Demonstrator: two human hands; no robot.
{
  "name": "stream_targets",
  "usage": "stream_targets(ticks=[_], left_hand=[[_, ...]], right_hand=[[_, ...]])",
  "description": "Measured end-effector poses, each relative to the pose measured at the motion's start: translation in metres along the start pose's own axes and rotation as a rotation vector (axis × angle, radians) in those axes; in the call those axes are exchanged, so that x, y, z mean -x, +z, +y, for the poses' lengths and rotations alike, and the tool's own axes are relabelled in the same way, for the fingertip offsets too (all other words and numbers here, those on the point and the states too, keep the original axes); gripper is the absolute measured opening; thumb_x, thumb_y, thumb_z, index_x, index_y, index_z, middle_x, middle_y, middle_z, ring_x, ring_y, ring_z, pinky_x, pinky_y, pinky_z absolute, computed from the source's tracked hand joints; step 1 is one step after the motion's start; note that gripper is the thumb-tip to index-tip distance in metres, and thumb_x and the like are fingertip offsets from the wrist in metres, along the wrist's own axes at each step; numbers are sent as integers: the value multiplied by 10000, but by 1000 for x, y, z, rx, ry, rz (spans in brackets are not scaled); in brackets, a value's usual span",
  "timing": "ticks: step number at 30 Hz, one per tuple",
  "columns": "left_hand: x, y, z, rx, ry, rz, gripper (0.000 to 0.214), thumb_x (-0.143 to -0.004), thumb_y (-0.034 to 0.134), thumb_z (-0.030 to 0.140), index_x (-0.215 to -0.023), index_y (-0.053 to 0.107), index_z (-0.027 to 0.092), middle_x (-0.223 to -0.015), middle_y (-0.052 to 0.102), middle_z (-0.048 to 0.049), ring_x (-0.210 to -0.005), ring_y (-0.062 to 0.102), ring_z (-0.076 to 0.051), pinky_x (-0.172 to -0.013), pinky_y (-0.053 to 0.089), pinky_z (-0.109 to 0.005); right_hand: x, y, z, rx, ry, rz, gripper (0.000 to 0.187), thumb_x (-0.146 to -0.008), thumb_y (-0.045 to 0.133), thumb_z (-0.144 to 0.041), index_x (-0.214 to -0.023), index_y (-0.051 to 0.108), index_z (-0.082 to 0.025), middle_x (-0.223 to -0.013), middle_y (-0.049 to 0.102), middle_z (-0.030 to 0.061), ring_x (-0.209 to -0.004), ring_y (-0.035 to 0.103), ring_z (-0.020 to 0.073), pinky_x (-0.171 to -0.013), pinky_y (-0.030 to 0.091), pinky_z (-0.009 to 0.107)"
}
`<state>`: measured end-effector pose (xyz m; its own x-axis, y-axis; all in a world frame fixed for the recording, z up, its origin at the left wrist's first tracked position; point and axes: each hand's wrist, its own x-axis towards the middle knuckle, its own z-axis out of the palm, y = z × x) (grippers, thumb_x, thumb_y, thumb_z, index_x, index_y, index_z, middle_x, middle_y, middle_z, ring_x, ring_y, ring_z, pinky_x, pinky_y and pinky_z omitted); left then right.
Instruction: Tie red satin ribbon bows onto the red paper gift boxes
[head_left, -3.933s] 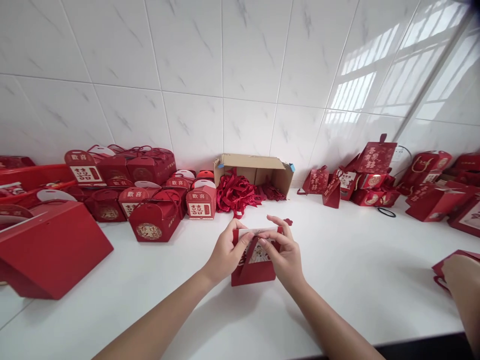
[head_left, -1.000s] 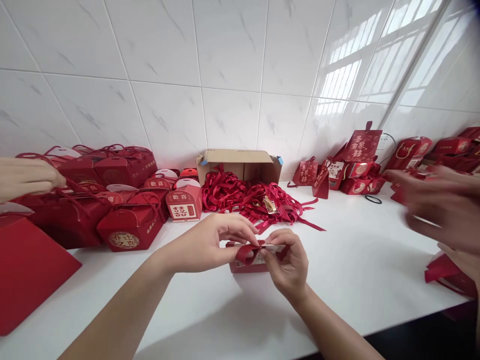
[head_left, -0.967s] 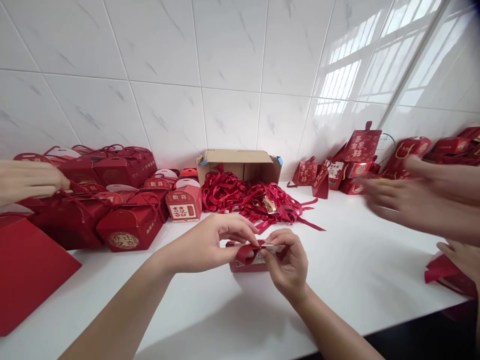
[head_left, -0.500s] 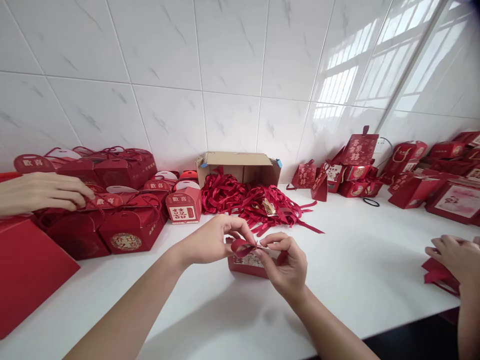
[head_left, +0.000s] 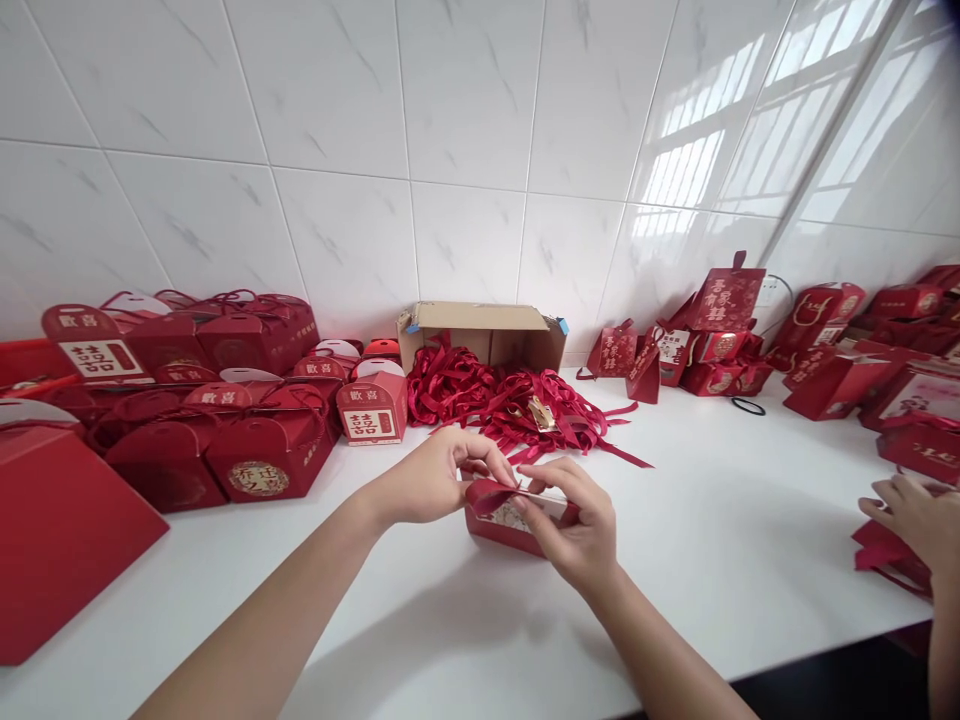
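Both my hands pinch a dark red ribbon, which forms a loop above a small red gift box on the white table. From the left, my left hand grips the ribbon, fingers bent. My right hand holds it from the other side, thumb and index finger closed close to the box's top. Part of the box's pale printed front shows between my hands; its top is mostly covered by my fingers.
Behind my hands, a cardboard box spills red ribbons. Finished-looking red boxes crowd the left; more red boxes stand at the right. Another person's hand is on a red item at the right edge.
The other person's hand at the left has gone from view. The view has shifted slightly; my hands keep nearly the same pinch on the ribbon.
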<state>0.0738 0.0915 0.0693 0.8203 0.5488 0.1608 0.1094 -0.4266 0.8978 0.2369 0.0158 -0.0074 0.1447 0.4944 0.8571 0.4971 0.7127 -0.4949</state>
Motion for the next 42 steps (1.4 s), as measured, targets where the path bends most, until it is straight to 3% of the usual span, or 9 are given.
stream_targets(ticks=[11,24,32,37,42], left_hand=[[-1,0,1,17,14,-5,65,-668,640,118,-713,686,128,-818,712,-88,-814,665,-210,-731,554,-337],[-2,-1,-2,40,81,-11,55,-669,669,89,-689,690,136,-825,640,-54,-777,620,-154,-730,534,-294],[-1,0,-4,21,52,-9,73,-697,658,88,-735,673,149,-930,710,-84,-929,657,-211,-815,532,-340],[-6,5,-10,22,51,71,68,-699,678,129,-765,673,144,-813,696,-52,-786,642,-165,-706,519,-273],[-12,15,-19,55,92,150,81,-717,644,126,-785,686,138,-766,664,-38,-642,551,-106,-591,455,-225]], right_hand=[[1,0,9,-36,62,26,226,-718,733,-181,-925,739,-271,-694,518,-5,-612,512,116,-493,416,239],[0,3,11,-49,55,23,172,-696,730,-162,-840,743,-256,-662,500,-17,-567,492,98,-494,421,232],[-1,2,10,-32,76,7,145,-714,706,-144,-825,722,-235,-693,510,-10,-609,521,108,-530,447,237],[-2,0,11,-10,166,32,58,-737,701,-187,-789,684,-204,-721,560,7,-638,550,120,-560,464,243],[-4,-3,10,5,239,65,128,-740,699,-216,-852,643,-190,-736,577,9,-630,551,126,-545,458,245]])
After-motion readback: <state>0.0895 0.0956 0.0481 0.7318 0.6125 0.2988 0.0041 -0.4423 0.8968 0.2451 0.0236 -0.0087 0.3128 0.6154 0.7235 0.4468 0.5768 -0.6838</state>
